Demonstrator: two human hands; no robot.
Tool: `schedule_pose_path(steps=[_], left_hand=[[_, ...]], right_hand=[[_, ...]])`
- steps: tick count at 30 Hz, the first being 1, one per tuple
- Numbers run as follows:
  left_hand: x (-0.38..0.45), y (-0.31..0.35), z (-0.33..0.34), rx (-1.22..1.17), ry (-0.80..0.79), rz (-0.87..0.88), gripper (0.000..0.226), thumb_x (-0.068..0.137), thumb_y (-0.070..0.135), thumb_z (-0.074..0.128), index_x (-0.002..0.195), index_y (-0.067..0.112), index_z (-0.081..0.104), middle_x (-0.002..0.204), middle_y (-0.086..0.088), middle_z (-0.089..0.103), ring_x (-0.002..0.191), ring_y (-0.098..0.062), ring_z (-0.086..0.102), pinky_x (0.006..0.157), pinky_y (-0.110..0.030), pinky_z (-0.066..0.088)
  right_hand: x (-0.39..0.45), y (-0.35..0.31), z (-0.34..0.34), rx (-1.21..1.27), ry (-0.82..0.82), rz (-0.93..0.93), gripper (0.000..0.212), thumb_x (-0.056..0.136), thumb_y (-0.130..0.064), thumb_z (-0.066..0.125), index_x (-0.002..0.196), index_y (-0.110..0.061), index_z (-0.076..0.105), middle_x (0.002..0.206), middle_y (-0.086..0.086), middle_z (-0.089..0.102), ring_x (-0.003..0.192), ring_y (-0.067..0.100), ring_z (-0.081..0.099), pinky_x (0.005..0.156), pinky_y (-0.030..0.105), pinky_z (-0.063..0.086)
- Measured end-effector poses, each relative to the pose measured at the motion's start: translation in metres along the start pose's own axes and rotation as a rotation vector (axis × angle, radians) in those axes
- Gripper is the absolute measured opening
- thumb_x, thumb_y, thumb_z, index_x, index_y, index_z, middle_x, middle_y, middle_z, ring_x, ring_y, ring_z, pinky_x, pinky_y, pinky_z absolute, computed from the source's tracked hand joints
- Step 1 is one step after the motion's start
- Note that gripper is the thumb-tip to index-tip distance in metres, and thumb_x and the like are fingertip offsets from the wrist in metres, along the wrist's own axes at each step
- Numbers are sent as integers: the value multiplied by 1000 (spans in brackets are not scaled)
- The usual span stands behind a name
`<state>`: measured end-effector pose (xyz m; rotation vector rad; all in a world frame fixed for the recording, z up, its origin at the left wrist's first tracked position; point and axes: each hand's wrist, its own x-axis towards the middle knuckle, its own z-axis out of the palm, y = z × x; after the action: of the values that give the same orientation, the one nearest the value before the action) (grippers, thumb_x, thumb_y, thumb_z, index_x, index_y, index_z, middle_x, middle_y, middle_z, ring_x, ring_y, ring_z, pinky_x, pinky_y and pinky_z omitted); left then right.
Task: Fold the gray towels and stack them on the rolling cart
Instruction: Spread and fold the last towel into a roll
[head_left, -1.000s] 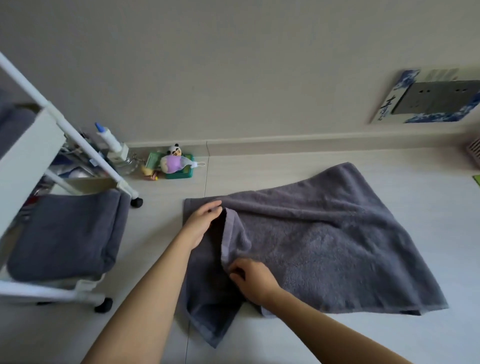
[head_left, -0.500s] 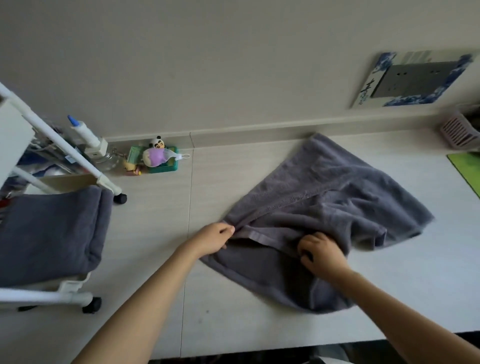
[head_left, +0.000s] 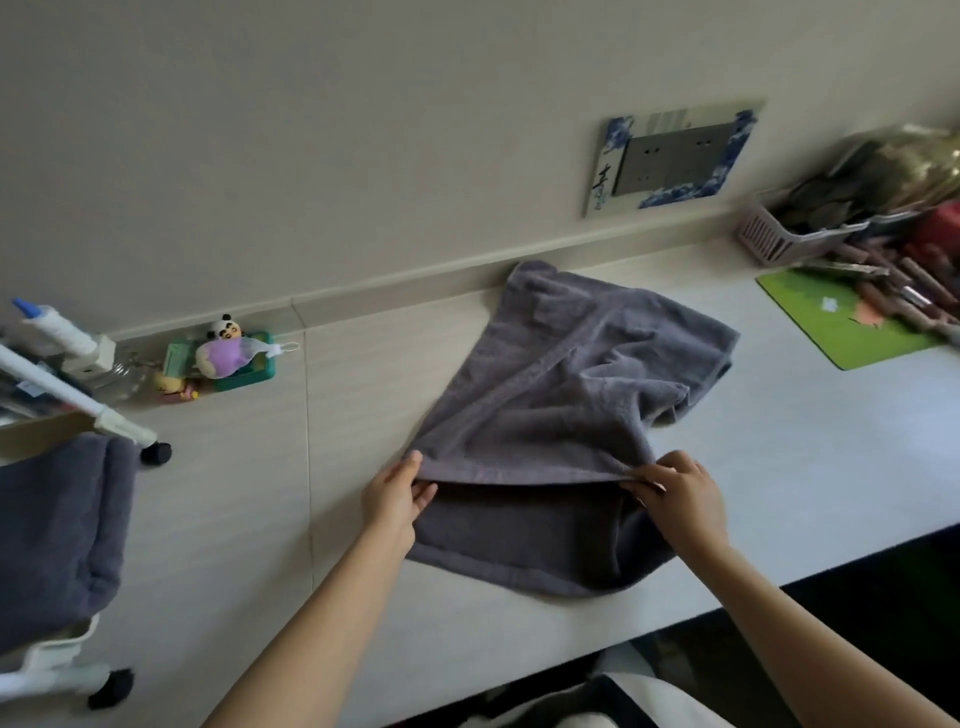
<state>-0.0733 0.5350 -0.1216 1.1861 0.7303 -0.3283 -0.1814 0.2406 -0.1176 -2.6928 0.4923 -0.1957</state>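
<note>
Gray towel (head_left: 550, 415) lies on the white table (head_left: 779, 467), and the person pinches its folded edge at both ends. The left hand (head_left: 397, 499) closes thumb and fingers on the left corner; the right hand (head_left: 680, 493) clamps the right corner, so the edge is stretched between them. The cloth looks soft, thick and limp, so I think it sags wherever it is not held; the corners are the best places to hold. Far left, another folded towel (head_left: 57, 530) rests on the rolling cart (head_left: 62, 670).
</note>
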Motion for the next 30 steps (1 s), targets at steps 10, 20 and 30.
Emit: schedule_pose_path(steps=[10, 20, 30], left_hand=[[-8, -12, -15, 247, -73, 31, 16, 87, -2, 58, 103, -1, 58, 103, -17, 64, 87, -23, 62, 71, -22, 55], [-12, 10, -2, 247, -106, -204, 12, 88, 27, 63, 87, 17, 56, 85, 1, 58, 78, -11, 53, 86, -26, 42], [-14, 13, 0, 161, -96, -194, 14, 92, 9, 48, 92, 22, 53, 101, 1, 57, 99, -14, 52, 93, -31, 32]], right_hand=[[-69, -15, 2, 821, -268, 683, 18, 89, -25, 62, 91, -9, 69, 90, 16, 69, 64, 23, 70, 58, 33, 58], [-78, 0, 12, 860, -165, 687, 13, 81, -1, 69, 77, -13, 66, 85, 18, 67, 67, 15, 61, 64, 13, 51], [-74, 8, 12, 676, -174, 615, 60, 69, -4, 80, 121, -1, 50, 110, 12, 51, 102, 24, 53, 92, 35, 45]])
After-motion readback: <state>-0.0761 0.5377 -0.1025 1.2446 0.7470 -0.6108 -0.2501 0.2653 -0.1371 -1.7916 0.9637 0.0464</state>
